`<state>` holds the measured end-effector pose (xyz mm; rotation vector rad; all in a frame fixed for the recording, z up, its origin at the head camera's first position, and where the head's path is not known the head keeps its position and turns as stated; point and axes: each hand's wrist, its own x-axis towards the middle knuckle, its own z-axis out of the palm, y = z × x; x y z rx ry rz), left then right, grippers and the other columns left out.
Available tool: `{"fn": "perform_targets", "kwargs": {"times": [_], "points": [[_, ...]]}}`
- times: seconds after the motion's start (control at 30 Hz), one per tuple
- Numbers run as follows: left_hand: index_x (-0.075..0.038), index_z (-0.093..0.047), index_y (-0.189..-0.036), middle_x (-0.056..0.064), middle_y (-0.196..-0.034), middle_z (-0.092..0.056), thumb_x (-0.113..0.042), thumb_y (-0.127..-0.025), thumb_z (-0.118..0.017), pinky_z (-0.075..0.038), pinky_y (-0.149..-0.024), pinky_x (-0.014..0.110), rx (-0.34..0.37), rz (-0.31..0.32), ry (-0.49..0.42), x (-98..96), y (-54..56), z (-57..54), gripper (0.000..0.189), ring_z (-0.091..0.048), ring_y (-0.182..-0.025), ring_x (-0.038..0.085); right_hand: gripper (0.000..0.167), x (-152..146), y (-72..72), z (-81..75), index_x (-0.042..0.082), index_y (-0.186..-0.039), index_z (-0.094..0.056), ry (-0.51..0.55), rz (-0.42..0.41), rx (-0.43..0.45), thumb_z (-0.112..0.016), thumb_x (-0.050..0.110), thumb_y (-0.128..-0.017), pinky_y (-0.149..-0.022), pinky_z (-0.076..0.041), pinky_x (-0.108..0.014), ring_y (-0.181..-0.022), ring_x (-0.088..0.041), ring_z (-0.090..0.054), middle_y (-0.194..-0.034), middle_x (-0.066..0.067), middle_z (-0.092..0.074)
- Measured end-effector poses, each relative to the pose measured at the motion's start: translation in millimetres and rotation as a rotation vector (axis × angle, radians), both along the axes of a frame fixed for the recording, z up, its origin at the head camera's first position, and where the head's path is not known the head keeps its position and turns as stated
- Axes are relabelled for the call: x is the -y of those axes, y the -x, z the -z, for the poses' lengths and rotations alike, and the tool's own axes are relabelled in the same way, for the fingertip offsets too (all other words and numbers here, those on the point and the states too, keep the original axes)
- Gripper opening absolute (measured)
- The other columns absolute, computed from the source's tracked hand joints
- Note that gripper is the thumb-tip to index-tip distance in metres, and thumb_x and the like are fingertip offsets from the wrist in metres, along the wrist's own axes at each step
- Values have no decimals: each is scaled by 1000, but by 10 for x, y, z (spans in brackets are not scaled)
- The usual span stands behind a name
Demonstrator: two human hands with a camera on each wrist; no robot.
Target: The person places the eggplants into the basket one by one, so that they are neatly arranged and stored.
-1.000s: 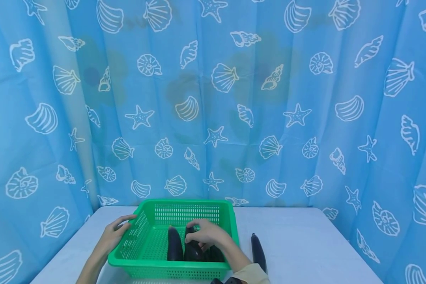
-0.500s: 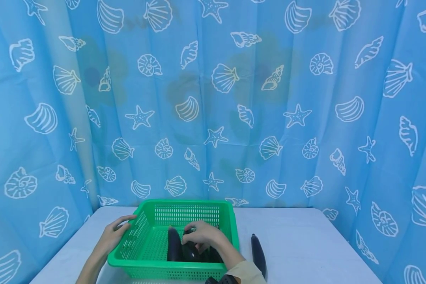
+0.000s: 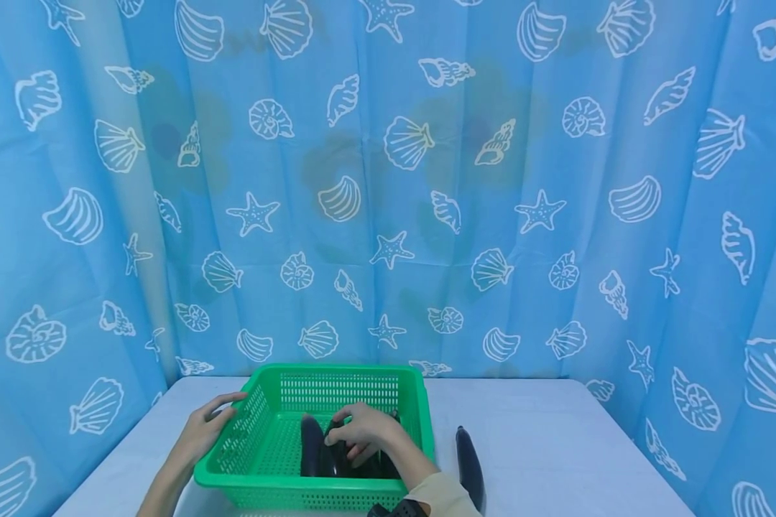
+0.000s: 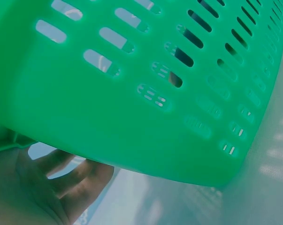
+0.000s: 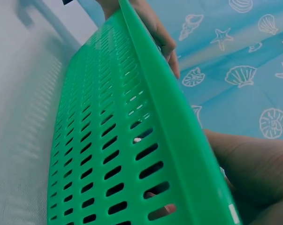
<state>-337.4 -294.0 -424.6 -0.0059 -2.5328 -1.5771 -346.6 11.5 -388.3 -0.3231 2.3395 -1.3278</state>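
A green slotted plastic basket (image 3: 317, 485) stands on the table with several dark eggplants inside. My right hand (image 3: 367, 427) reaches into it and grips an eggplant (image 3: 333, 461) with thumb and fingers. This one lies alongside another eggplant (image 3: 310, 446) to its left; more dark eggplants sit partly hidden beneath the hand. My left hand (image 3: 200, 434) touches the basket's left rim, its fingers mostly straight. In the left wrist view, fingers (image 4: 87, 185) extend below the green wall. The right wrist view shows the right hand (image 5: 258, 173) over the rim, its fingertips mostly hidden behind the wall.
One more eggplant (image 3: 469, 465) lies on the white table (image 3: 543, 438), right of the basket. A blue curtain (image 3: 388, 201) with white shell prints hangs behind and on both sides. The basket's left half shows its bare slotted floor.
The right hand has shifted slightly left inside the basket, bringing its eggplant against the one on the left, which has also moved a little left. The left hand stays at the rim.
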Motion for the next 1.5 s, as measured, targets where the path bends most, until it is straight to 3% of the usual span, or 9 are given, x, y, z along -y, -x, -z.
{"fn": "perform_targets", "kwargs": {"times": [0.37, 0.63, 0.87, 1.17, 1.5], "points": [[-10, -51, -143, 27, -141, -51, -38, -105, -45, -60, -87, 38, 3, -1, 18, 9, 3, 6, 48, -64, -111, 32, 46, -4, -18, -10, 11, -130, -61, -20, 5, -4, -75, 21, -87, -62, -64, -43, -65, -27, -63, -92, -15, -63], [-9, -51, -142, 27, -140, -51, -37, -105, -45, -60, -83, 35, 3, 5, 11, 17, -8, 11, 47, -67, -102, 23, 44, -20, -25, 13, 11, -127, -62, -23, -10, 5, -75, 24, -88, -60, -64, -42, -64, -24, -61, -91, -15, -63], [-11, -51, -143, 26, -142, -50, -34, -105, -45, -59, -87, 37, 11, -12, 11, -3, -7, 3, 45, -63, -112, 32, 44, -42, -42, -10, 8, -127, -62, -61, -13, -31, -76, 18, -87, -59, -63, -42, -64, -25, -60, -89, -12, -62], [-10, -48, -145, 26, -142, -49, -35, -106, -42, -58, -94, 39, -2, 19, 0, -5, -8, -2, 47, -61, -114, 34, 48, -94, -39, -69, 7, -130, -60, -89, -10, -49, -75, 23, -88, -59, -64, -41, -70, -29, -66, -92, -13, -65], [-9, -51, -143, 28, -144, -48, -36, -105, -46, -59, -89, 41, 5, -14, 36, -11, -1, -16, 47, -61, -117, 37, 44, -211, -67, -151, 12, -127, -62, -77, -29, -80, -74, 29, -89, -59, -64, -41, -57, -20, -59, -92, -14, -65]]}}
